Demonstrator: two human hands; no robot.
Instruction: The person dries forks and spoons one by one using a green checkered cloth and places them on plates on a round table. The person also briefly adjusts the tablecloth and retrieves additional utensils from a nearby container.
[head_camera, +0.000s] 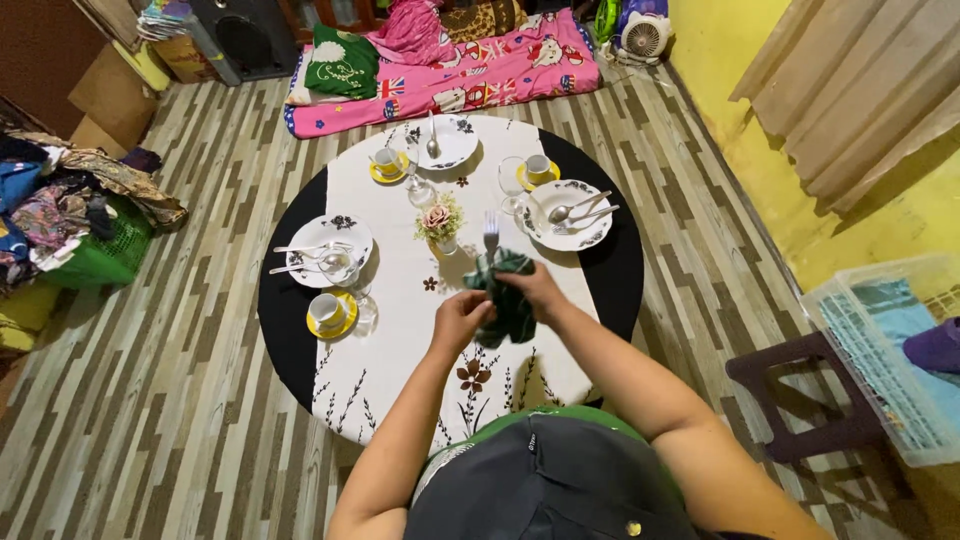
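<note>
Both my hands meet over the round black table (285, 330), which is covered by a white runner with a floral print (400, 340). My left hand (461, 318) and my right hand (538, 289) grip a dark green cloth (510, 305). A fork (491, 234) sticks up out of the cloth, tines pointing away from me. Just beyond it stands a small vase of pink flowers (439, 222).
Three white plates with cutlery (566, 213) (322, 252) (446, 140), cups on yellow saucers (329, 312) (538, 171) (387, 163) and clear glasses (512, 180) are set around the table. A pink mattress (450, 75) lies beyond, a clear plastic crate (890, 350) on a stool at right, clothes at left.
</note>
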